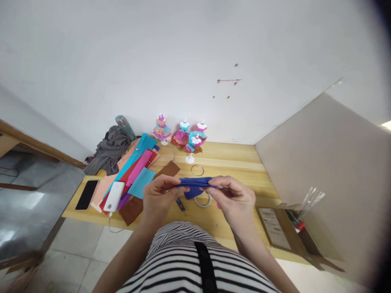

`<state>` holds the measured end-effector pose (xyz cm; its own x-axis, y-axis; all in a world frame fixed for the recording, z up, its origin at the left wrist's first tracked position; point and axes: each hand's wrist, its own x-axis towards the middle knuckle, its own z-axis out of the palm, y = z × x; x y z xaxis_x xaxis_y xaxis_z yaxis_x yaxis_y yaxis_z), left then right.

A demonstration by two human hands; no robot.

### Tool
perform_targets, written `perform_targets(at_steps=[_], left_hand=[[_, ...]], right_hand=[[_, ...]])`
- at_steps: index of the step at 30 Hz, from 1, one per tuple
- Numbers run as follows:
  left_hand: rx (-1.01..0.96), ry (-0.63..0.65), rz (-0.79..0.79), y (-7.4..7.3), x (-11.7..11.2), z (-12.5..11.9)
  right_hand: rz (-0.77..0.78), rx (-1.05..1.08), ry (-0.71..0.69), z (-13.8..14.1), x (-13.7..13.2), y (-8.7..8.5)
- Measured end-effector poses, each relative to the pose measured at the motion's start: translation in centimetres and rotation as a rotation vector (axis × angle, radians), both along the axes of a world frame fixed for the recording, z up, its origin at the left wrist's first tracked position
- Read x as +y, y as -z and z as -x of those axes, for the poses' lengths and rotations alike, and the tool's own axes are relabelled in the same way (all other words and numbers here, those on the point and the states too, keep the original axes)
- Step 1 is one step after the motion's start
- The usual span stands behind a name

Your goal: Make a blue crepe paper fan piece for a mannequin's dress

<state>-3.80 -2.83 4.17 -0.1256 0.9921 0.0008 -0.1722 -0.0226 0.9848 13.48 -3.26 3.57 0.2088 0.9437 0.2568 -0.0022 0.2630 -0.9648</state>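
A folded strip of dark blue crepe paper [195, 182] is stretched level between my two hands, above the wooden table. My left hand [159, 197] pinches its left end between thumb and fingers, and my right hand [233, 197] pinches the right end the same way. Beneath the strip, another dark blue piece [193, 192] shows; whether it joins the strip I cannot tell. A roll of white tape [203, 200] lies below it, partly covered. Close to my left fingers rests a small blue cutter [180, 204].
Several small dress forms in ruffled paper [190, 136] stand by the wall. Coloured paper sheets [142, 167], a white power bank [114, 196], a phone [87, 194], striped cloth [113, 148] and a flask [125, 127] fill the left. An open cardboard box [301, 244] is at right.
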Motion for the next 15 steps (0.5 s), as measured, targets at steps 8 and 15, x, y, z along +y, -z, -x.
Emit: perform_targets(at_steps=[8, 15], left_hand=[[0.026, -0.093, -0.048, -0.36, -0.01, -0.23], [-0.048, -0.069, -0.032, -0.09, 0.02, -0.48]], right_hand=[[-0.059, 0.063, -0.040, -0.34, 0.32, -0.03], [-0.048, 0.176, -0.103, -0.40, 0.30, 0.17]])
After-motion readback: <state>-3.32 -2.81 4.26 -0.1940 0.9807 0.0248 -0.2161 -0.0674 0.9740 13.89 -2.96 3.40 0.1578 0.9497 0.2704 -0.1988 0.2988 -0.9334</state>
